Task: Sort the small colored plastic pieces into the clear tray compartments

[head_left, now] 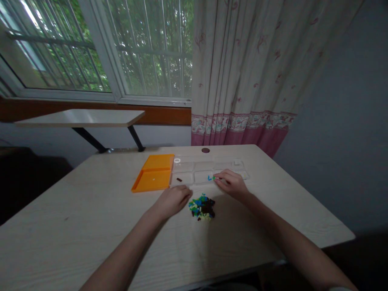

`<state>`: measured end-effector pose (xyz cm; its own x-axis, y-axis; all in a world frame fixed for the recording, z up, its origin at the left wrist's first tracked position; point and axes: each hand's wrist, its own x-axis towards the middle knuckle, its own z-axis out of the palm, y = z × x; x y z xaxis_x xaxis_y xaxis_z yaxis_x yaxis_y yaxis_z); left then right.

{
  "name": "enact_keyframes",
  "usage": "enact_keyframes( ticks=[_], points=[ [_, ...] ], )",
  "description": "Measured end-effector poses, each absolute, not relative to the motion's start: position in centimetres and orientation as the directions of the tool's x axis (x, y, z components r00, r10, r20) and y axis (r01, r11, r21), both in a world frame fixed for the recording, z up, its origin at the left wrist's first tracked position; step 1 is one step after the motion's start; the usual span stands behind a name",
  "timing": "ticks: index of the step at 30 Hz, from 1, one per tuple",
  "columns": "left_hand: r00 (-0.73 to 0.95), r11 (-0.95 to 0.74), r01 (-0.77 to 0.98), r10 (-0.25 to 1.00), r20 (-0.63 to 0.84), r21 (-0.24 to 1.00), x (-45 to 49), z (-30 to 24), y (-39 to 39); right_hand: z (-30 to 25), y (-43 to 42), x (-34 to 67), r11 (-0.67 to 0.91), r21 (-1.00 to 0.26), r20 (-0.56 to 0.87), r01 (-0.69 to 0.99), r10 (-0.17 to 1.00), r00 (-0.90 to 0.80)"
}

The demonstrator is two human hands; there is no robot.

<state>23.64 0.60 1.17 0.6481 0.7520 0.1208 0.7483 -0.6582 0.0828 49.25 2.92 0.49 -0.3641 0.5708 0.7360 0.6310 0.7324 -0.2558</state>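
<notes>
Over the front row of the clear divided tray (203,176), my right hand (232,182) pinches a small green building brick (214,178) between thumb and fingertips. Just left of those fingers, blue pieces (209,178) lie in the same compartment. My left hand (177,199) rests by the tray's front edge with its fingers curled closed; whatever they may hold is hidden. Between my hands, on the table, is a heap of small bricks (200,206) in blue, green, pale yellow and dark brown. A dark brown piece (179,179) sits in the tray's front left compartment.
An orange tray (151,188) adjoins the clear one on the left, with a small pale piece (153,179) in it. A raised shelf (81,117) stands at the back left of the table (91,226). A curtain (239,81) hangs behind. Near the back edge is a dark round cap (205,150).
</notes>
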Motion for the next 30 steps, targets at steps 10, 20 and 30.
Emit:
enact_keyframes(
  ticks=[10,20,30],
  points=[
    [0.641,-0.657,0.745,0.752,0.15,0.111,23.5,1.0,0.6,-0.6,6.4,54.6,0.424,-0.282,0.425,0.861,0.86,-0.284],
    [0.642,-0.657,0.747,0.752,0.145,0.098,23.8,1.3,0.4,0.9,4.6,52.3,0.618,-0.386,0.303,0.685,0.786,-0.539],
    [0.636,-0.658,0.745,0.751,0.177,0.111,24.0,1.3,0.2,1.0,0.9,47.7,0.759,-0.508,0.233,0.407,0.576,-0.784]
  ],
)
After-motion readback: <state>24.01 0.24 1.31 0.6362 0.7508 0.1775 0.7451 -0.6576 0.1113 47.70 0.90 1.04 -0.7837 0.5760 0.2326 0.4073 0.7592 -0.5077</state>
